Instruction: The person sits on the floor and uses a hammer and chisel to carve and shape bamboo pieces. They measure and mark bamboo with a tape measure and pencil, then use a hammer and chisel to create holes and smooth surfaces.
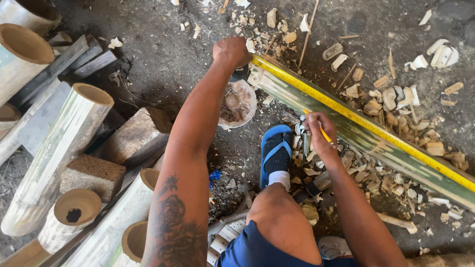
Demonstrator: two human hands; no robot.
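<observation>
Cut bamboo tubes (64,143) and rough blocks (91,175) lie stacked well left of the hands. The left hand (231,52), arm stretched straight out, is clenched over the tape's end, pinning the yellow measuring tape (356,121) onto the near end of a long green bamboo slat (366,141). Just below its fingers sits a clear plastic tub of small metal bits (236,103). A blue sandal (275,153) rests between the arms. The right hand (319,129), wrist bent, grips a yellow pencil (325,134) beside the tape. Wood chips (410,99) litter the ground beyond.
</observation>
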